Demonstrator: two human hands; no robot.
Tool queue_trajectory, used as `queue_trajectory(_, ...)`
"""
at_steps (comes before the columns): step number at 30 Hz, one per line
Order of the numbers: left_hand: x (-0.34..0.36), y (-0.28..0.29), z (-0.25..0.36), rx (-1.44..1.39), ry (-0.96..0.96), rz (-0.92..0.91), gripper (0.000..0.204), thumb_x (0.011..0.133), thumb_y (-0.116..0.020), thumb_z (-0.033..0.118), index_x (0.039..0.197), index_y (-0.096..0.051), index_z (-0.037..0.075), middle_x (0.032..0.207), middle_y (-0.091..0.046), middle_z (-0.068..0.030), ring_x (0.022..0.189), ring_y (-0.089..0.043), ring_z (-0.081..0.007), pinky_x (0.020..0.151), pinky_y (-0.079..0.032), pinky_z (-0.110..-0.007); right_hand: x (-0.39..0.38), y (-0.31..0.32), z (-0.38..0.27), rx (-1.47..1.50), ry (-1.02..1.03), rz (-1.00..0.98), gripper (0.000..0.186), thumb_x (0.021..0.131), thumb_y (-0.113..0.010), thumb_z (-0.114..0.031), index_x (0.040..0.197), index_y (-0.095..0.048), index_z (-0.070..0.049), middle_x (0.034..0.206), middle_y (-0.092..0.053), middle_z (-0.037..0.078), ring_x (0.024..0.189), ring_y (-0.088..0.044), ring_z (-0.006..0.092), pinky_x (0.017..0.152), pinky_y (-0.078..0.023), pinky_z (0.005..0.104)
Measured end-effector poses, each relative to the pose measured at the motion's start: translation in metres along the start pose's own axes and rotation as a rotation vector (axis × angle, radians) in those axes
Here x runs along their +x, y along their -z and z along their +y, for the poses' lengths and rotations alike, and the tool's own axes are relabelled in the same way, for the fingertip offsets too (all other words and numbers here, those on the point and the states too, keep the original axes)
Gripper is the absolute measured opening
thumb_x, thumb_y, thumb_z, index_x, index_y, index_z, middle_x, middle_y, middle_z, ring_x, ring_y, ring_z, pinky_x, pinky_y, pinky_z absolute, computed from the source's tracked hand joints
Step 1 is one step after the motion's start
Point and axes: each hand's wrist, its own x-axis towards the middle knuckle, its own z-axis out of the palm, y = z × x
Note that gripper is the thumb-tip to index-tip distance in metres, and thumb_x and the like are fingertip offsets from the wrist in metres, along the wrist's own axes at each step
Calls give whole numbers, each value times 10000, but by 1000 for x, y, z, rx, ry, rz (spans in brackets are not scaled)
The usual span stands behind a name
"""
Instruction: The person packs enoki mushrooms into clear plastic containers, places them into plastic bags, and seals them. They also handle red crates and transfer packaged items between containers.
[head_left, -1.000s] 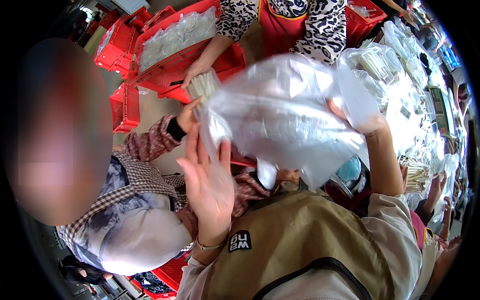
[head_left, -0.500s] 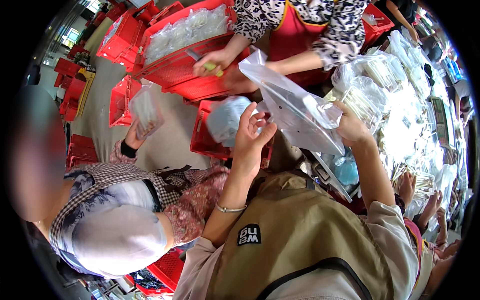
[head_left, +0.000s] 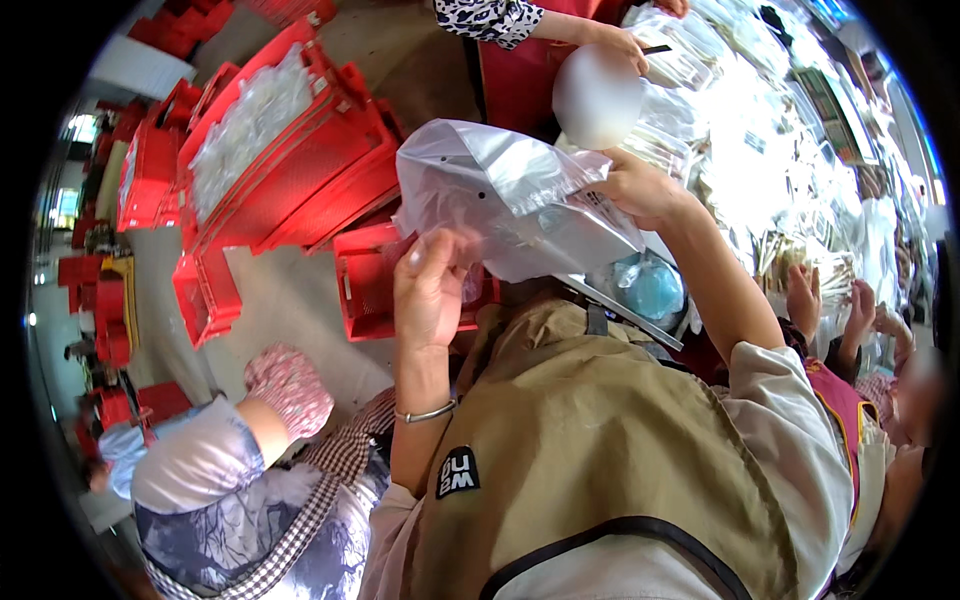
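Note:
A large clear plastic bag (head_left: 515,205) with small dark holes spreads out in front of my chest. My right hand (head_left: 645,190) is closed on its right end, the fingers gathering the film. At the bag's lower left edge is my left hand (head_left: 428,285), raised with bent fingers. Motion smears those fingertips, so whether they pinch the film or only come close to it cannot be told. Under the bag, a red crate (head_left: 365,290) holds something partly hidden. A blue plastic-wrapped bundle (head_left: 650,287) lies below my right forearm.
Stacked red crates (head_left: 300,190) filled with clear bags stand at left. A table (head_left: 740,170) piled with bagged sticks lies at right. Across from me a co-worker's hand (head_left: 620,45) reaches over it; another co-worker's patterned sleeve (head_left: 287,390) is close on my left.
My view has turned, shifting the crates leftward. The bag has spread wider and lower, and my left hand's fingers have bent in at its edge. The left co-worker's hand with a bag has left view.

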Motion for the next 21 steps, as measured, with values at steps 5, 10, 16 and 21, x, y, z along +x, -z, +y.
queue_trajectory(5, 21, -23, 1, 119, 8, -18, 130, 876, -586, 128, 925, -646, 24, 913, -659, -105, 781, -625, -152, 720, -514, -265, 6, 41, -2, 124, 80, -59, 280, 819, -552, -14, 1096, -555, 31, 981, -617, 121, 870, -595, 162, 763, -475, 275)
queue_trajectory(10, 50, -33, -4, 312, -29, -38, 117, 866, -603, 147, 891, -643, 41, 844, -656, -79, 705, -595, -132, 657, -487, -258, 23, 75, 9, 127, 174, -50, 289, 803, -506, 2, 1078, -594, 16, 897, -654, 100, 805, -608, 133, 700, -477, 247)
queue_trajectory(16, 83, -64, -16, 218, -12, -65, 109, 847, -630, 153, 867, -638, 47, 840, -656, -91, 668, -604, -124, 625, -518, -242, 19, 121, 3, 167, 88, 1, 421, 774, -556, 53, 1193, -516, 35, 1009, -621, 130, 882, -609, 158, 767, -495, 278)
queue_trajectory(21, 100, -82, -27, 240, 81, -103, 114, 873, -592, 141, 898, -628, 36, 862, -656, -103, 689, -617, -135, 631, -526, -247, 20, 142, 0, -123, 161, 116, 370, 815, -556, -36, 1180, -534, 17, 929, -648, 102, 829, -605, 133, 773, -468, 265)
